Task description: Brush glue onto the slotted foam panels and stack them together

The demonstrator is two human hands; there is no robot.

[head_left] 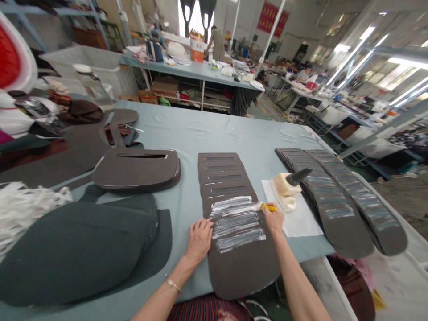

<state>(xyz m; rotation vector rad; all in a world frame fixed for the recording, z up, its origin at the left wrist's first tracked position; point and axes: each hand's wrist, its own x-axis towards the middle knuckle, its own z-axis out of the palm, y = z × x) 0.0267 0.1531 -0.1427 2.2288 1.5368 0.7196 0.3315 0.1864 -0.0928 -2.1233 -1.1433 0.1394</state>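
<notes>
A fanned stack of dark brown slotted pieces (pixel 230 209) lies in front of me on the grey-blue table (pixel 214 133). The top piece carries white glue streaks (pixel 236 225) around its slot. My left hand (pixel 199 238) rests flat on the piece's left edge, fingers stretched out. My right hand (pixel 274 218) is closed on a yellow-handled brush (pixel 267 207), whose bristles touch the upper right of the glued patch. A cream glue bottle (pixel 287 187) with a dark nozzle lies on white paper (pixel 297 214) just right of that hand.
Two fanned rows of glued brown pieces (pixel 341 200) lie at the right. A stack of larger slotted panels (pixel 138 169) sits at centre left, dark fabric (pixel 76 249) at near left, white strips (pixel 26 207) at the left edge. People work at distant tables (pixel 200 69).
</notes>
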